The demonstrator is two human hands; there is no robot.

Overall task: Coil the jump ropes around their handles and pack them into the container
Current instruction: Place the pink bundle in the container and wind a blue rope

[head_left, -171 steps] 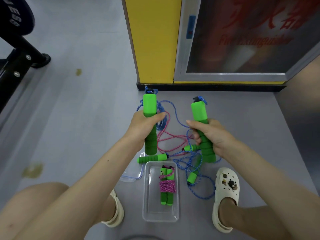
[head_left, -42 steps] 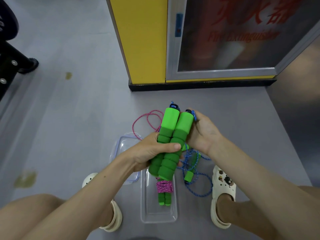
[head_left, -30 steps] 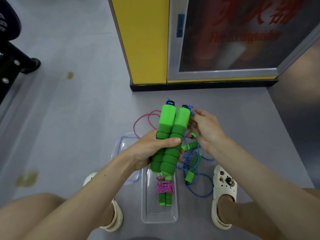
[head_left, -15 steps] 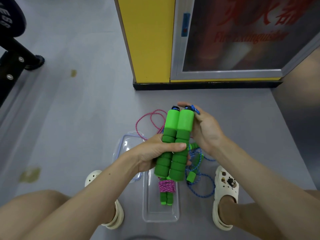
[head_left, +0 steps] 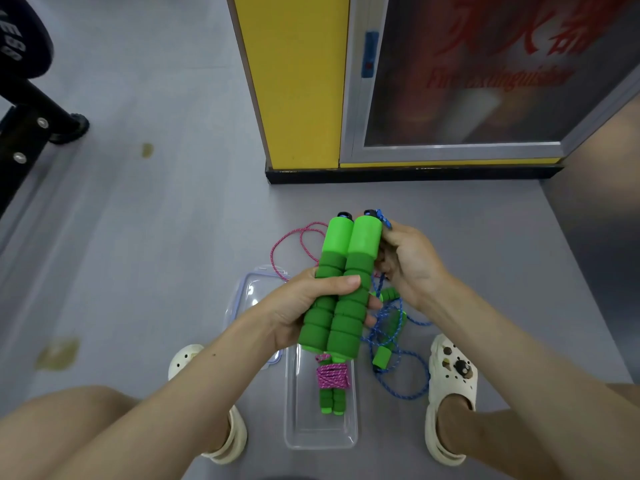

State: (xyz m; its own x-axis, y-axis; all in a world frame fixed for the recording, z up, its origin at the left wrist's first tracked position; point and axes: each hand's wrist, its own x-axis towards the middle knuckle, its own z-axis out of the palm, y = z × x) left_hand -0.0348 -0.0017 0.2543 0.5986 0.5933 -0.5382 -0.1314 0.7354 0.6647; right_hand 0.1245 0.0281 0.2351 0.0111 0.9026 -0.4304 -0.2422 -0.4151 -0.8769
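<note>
A few seconds back the two green handles (head_left: 341,282) were held apart, one in each fist. Now they sit side by side, clamped together in the left hand (head_left: 298,306), fingers wrapped round both. The right hand (head_left: 410,265) has let go and come up to the cap end, fingers curled, seemingly pinching the blue rope (head_left: 412,396) there; the rest trails on the floor. So the winding looks ready to start, above the clear container (head_left: 320,439), where one pink-wound bundle (head_left: 331,375) already lies.

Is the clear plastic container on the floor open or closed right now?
Open. Its lid lies off beside the container, and a pink-wrapped jump rope sits inside, uncovered.
</note>
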